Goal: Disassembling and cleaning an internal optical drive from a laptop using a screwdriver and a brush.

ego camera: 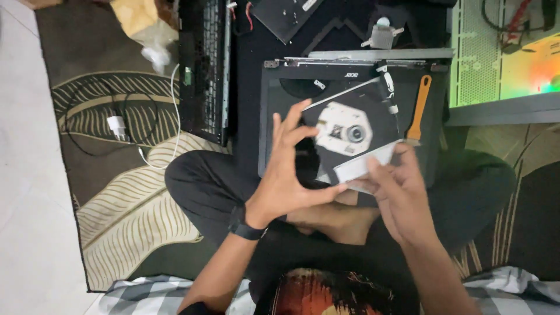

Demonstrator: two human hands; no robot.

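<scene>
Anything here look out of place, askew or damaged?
Yes. The optical drive is out of the laptop base and held tilted by the left hand and right hand. A detached keyboard lies beside the base, and a white charger trails cable across the rug.

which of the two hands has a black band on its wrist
The left hand, the one with fingers spread on the optical drive's left edge; the right hand at the drive's pale front strip has a bare wrist.
</scene>
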